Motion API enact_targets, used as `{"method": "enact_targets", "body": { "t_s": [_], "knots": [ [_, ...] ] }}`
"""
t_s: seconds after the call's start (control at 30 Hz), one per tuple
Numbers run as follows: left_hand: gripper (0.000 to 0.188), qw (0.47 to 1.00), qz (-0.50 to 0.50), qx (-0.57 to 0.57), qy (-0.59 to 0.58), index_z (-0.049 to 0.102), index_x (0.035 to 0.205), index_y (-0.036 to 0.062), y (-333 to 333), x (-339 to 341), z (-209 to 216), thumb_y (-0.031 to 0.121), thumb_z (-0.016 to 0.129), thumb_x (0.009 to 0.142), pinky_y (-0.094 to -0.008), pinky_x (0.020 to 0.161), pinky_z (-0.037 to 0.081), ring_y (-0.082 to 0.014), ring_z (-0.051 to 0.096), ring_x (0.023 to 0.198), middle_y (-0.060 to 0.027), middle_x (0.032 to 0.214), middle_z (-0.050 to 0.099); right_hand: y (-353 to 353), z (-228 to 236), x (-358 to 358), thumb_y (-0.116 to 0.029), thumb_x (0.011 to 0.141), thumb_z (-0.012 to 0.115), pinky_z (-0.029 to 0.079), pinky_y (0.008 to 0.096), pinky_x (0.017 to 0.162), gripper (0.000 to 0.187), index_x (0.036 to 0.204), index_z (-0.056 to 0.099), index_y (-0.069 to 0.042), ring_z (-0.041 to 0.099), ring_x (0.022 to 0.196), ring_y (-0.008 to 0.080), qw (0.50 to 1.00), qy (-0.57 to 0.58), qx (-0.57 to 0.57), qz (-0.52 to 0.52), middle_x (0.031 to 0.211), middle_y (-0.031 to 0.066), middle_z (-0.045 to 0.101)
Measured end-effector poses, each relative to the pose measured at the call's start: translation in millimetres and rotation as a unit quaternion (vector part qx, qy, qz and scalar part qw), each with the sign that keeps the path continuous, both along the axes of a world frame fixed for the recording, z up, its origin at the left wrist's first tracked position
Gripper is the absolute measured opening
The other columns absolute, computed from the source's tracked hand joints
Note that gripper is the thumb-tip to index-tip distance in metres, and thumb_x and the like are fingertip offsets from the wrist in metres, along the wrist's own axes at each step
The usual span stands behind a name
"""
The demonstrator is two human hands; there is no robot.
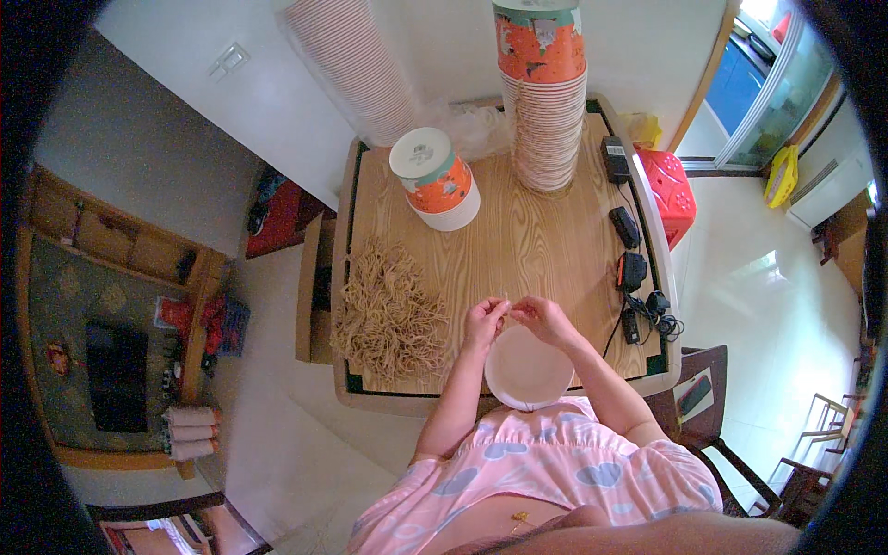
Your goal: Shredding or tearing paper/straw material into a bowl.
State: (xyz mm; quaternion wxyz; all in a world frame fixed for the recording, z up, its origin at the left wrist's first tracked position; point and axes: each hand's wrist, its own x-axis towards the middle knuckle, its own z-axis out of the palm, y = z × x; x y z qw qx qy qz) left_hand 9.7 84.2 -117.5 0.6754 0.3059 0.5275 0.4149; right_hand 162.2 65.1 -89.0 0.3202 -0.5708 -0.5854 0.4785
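Both my hands meet over a white paper bucket (529, 368) that sits between my forearms at the table's near edge, its open mouth toward me. My left hand (487, 322) is closed in a pinch, and a thin tan cord end (506, 298) pokes up past its fingertips. My right hand (544, 321) pinches right beside it, its fingertips almost touching the left ones; the cord between them is mostly hidden. A short thin strand also shows at the bucket's near rim. To the left lies a tangled heap of tan cords (393, 314).
Behind stand a tall stack of paper buckets (548, 120), a short upside-down stack (435, 185) with orange and green print, and a leaning plastic-wrapped stack (347, 65). Black chargers with cables (631, 273) line the table's right edge. A red stool (668, 194) stands beyond it.
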Motion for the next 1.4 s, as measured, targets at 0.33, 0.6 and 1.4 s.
{"method": "enact_targets", "body": {
  "t_s": [0.33,0.6,1.4],
  "knots": [
    [0.008,1.0,-0.014,-0.014,-0.009,0.061,0.086,0.009,-9,-8,4,0.014,0.064,0.08,-0.0162,0.044,0.033,-0.0028,0.045,0.052,0.0023,0.069,0.058,6,-20,-3,-0.011,0.077,0.065,0.046,0.0275,0.056,0.012,0.08,0.061,0.0,0.055,0.06,0.0119,0.999,0.023,0.001,-0.024,0.067,0.0066,0.061],
    [0.014,0.975,-0.093,0.15,0.138,0.064,0.094,0.0038,-8,-10,2,0.007,0.061,0.08,-0.0189,0.051,0.041,-0.0039,0.052,0.06,0.0002,0.072,0.062,3,-10,-4,-0.007,0.075,0.063,0.047,0.0291,0.057,0.009,0.082,0.062,-0.002,0.056,0.061,0.0148,0.999,-0.002,0.039,-0.035,0.069,0.008,0.061],
    [0.01,0.937,-0.087,0.183,0.285,0.064,0.081,0.0016,-12,-3,-6,0.009,0.065,0.074,-0.0256,0.059,0.048,-0.01,0.06,0.063,-0.0046,0.068,0.064,2,-15,2,-0.008,0.076,0.061,0.047,0.0333,0.058,0.008,0.08,0.06,-0.001,0.058,0.064,0.0224,0.993,-0.059,0.102,-0.02,0.071,0.012,0.061]
  ]
}}
